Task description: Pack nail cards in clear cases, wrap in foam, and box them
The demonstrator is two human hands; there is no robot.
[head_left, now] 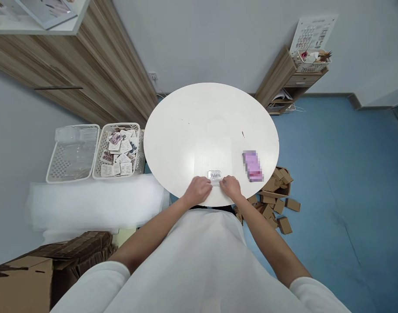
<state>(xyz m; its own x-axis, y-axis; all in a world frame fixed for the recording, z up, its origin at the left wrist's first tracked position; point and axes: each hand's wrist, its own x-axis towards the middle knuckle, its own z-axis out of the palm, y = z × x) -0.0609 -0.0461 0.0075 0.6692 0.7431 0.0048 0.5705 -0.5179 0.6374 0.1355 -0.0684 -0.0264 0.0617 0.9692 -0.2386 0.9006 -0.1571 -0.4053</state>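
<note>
A small clear plastic pack point(215, 175) with tiny patterned pieces inside lies near the front edge of the round white table. On its left side, my left hand point(199, 190) is closed, fingers curled at the pack's lower corner. My right hand point(230, 187) pinches the opposite lower corner between thumb and fingers. Beneath the pack, a thin whitish translucent sheet point(213, 152) spreads flat on the tabletop. The fingertips are small in view, and part of the pack's lower edge is covered by them.
A blurred purple phone-like object point(252, 166) rests at the table's right. Left stand a basket point(96, 171) of printed cards, another basket point(48, 174) with clear plastic cases, and stacked white sheets point(97, 202). Small cardboard boxes point(285, 225) lie on the floor at right.
</note>
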